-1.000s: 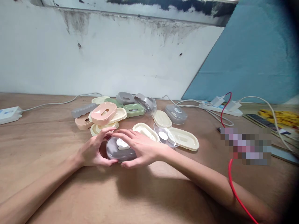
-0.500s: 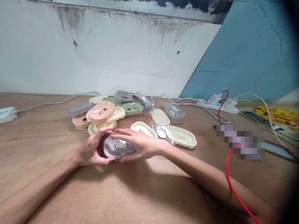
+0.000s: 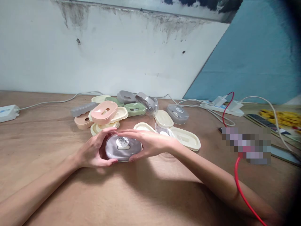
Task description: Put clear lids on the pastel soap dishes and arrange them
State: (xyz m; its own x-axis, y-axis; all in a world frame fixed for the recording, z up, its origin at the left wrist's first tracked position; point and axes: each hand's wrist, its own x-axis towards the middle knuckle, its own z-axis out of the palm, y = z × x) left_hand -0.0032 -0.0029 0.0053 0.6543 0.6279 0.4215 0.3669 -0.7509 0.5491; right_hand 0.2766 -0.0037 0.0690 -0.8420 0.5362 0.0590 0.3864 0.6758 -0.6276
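Grey oval case [image 3: 123, 148] with clear lid and round white sticker, resting on wooden table [image 3: 145, 194] mid-surface, before pile of pastel cases [image 3: 110, 111]. Left hand [image 3: 91, 152] grips left end, right hand [image 3: 150, 142] right end; fingers [image 3: 131, 132] curl over far rim, thumbs at near edge.

A brown wood table [image 3: 47, 175] holds a pile of plastic boxes [image 3: 110, 111] and lids [image 3: 185, 138] in pink, green, gray and cream. A white power strip [image 3: 222, 108] lies far right, a red cord [image 3: 244, 197] runs near it, and a white plug box [image 3: 7, 112] sits far left.
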